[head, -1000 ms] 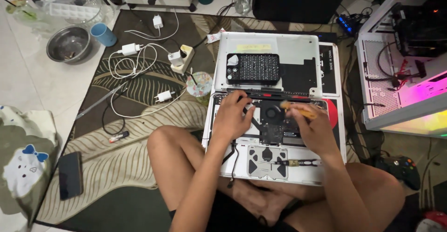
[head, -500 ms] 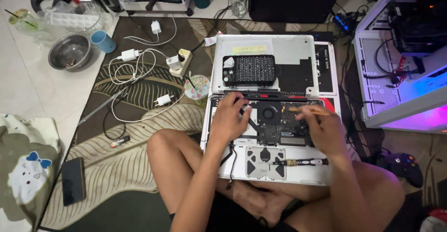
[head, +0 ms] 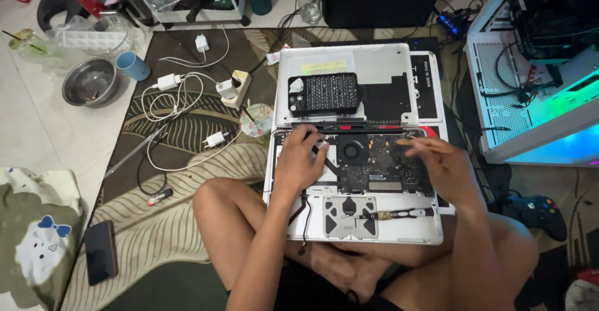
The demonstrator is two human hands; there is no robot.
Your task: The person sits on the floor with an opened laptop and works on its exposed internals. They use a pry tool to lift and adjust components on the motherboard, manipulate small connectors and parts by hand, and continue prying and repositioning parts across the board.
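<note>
A yellow rectangular sticky label [head: 324, 66] sits on the silver laptop bottom cover [head: 374, 58], above the black screwdriver-bit case [head: 324, 93]. A dark smartphone [head: 100, 252], screen blank, lies at lower left. A small wrapper, possibly a sachet [head: 277, 55], lies beside the cover.

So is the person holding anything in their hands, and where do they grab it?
The right hand pinches a small orange-tipped tool near its end. The left hand holds nothing, resting on the opened laptop.

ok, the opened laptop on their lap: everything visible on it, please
The opened laptop, silver, lies flat, underside up, across the person's crossed legs. Its bottom cover is off, baring a dark board, round black fan and grey trackpad back. The left hand rests on its left side, the right hand over the board. A screwdriver lies on it.
</note>
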